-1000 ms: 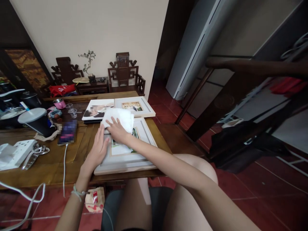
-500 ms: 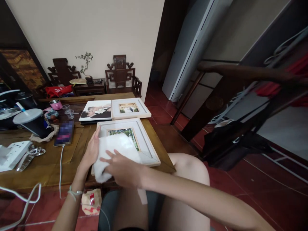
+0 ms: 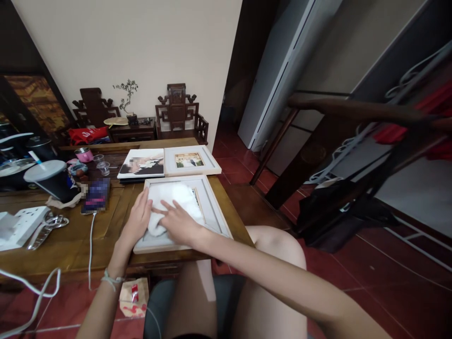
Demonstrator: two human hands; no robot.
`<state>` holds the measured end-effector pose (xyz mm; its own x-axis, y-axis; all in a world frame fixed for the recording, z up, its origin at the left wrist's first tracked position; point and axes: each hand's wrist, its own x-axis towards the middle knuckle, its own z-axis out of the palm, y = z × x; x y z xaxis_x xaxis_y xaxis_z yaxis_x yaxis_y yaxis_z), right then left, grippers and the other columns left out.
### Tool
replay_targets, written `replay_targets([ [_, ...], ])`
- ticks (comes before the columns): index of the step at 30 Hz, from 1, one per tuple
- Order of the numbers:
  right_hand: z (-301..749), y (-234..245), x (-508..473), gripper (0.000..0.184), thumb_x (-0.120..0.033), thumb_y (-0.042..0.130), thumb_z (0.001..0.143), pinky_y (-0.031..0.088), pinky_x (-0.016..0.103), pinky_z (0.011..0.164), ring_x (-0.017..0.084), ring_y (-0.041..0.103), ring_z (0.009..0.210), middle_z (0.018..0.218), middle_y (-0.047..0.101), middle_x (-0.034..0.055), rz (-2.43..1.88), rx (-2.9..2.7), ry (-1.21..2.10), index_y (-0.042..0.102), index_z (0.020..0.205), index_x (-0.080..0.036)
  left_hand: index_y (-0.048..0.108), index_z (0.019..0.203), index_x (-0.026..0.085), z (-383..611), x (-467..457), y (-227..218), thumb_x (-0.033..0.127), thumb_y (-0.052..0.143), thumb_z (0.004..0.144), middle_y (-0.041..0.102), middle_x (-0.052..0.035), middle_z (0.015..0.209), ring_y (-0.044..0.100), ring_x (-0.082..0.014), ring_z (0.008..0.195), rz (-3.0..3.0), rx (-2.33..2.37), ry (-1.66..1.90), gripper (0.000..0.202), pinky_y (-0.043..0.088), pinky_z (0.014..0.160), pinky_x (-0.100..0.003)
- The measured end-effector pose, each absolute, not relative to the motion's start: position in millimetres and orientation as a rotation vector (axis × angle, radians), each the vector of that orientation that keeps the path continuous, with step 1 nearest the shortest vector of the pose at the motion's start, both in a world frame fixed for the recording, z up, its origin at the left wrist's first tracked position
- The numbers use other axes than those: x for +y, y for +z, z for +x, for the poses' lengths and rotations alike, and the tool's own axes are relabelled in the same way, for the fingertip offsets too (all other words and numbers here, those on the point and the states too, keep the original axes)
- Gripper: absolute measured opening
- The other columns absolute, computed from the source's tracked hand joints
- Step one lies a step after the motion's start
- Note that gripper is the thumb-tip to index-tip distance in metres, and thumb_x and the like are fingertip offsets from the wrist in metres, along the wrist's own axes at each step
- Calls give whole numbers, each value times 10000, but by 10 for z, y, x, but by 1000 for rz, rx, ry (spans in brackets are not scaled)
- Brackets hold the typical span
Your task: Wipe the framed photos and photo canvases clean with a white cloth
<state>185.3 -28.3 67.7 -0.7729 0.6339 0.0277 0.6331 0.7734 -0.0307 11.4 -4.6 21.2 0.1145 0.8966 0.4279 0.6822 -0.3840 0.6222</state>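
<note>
One picture frame (image 3: 213, 205) bears a white cloth (image 3: 174, 192); the right hand (image 3: 179, 225), splayed, presses it, while the left hand (image 3: 139, 217), unclenched, rests along the frame's left edge.

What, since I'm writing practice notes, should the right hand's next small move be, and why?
Probably slide the white cloth toward the right side of the near picture frame: the right hand rests on it, the frame's right border lies uncovered, and the left hand is at the left edge.
</note>
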Motion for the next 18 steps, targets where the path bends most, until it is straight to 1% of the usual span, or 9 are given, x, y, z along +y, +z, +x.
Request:
replay_targets([
  [3, 1928, 740, 11, 455, 34, 488, 811, 293, 582, 1146, 344, 298, 1441, 1545, 392, 80, -1179, -2876, -98, 677, 1175, -163, 451, 1421, 97, 103, -41, 191, 455, 329, 972, 442, -180, 1496, 373, -275, 1419, 2181, 1555, 1041, 587, 260, 1187, -474],
  [6, 2088, 873, 261, 497, 78, 471, 806, 239, 591, 1165, 360, 212, 1469, 1583, 311, 99, -1272, -2751, -211, 664, 1202, -152, 525, 1365, 123, 69, -44, 149, 428, 380, 956, 509, -151, 1450, 313, -286, 1450, 2233, 1490, 936, 531, 240, 1191, -498],
  [8, 2199, 922, 362, 485, 86, 476, 805, 189, 614, 1173, 371, 155, 1482, 1597, 271, 108, -1306, -2656, -290, 676, 1179, -149, 573, 1319, 152, 44, -47, 109, 360, 398, 938, 520, -127, 1444, 272, -294, 1466, 2257, 1461, 912, 468, 231, 1189, -532],
  [10, 2264, 899, 391, 459, 91, 475, 803, 168, 640, 1164, 382, 151, 1480, 1587, 290, 130, -1311, -2656, -280, 695, 1137, -136, 610, 1269, 172, 30, -51, 73, 233, 385, 896, 520, -109, 1444, 263, -289, 1469, 2284, 1454, 920, 439, 233, 1185, -554],
  [11, 2274, 864, 377, 459, 95, 475, 798, 178, 639, 1160, 380, 176, 1476, 1575, 317, 138, -1298, -2698, -237, 697, 1131, -130, 622, 1246, 178, 30, -55, 62, 168, 372, 863, 522, -101, 1442, 263, -282, 1470, 2298, 1456, 927, 457, 235, 1184, -558],
  [13, 2256, 774, 295, 493, 102, 488, 775, 240, 609, 1150, 358, 256, 1456, 1545, 383, 128, -1236, -2806, -128, 688, 1154, -141, 634, 1205, 174, 41, -65, 59, 76, 352, 795, 533, -96, 1426, 264, -269, 1471, 2322, 1463, 935, 508, 240, 1186, -558],
  [16, 2213, 699, 60, 518, 71, 514, 760, 351, 581, 1097, 339, 351, 1415, 1510, 447, 102, -1151, -2905, -22, 671, 1188, -175, 630, 1152, 157, 75, -78, 91, 14, 341, 740, 549, -106, 1401, 290, -259, 1463, 2334, 1470, 950, 523, 263, 1184, -543],
  [18, 2230, 733, -134, 487, 37, 519, 765, 399, 584, 1052, 346, 387, 1391, 1496, 465, 113, -1103, -2952, 55, 673, 1178, -171, 606, 1169, 146, 96, -77, 109, -5, 341, 723, 552, -118, 1395, 318, -255, 1451, 2323, 1483, 977, 541, 280, 1183, -522],
])
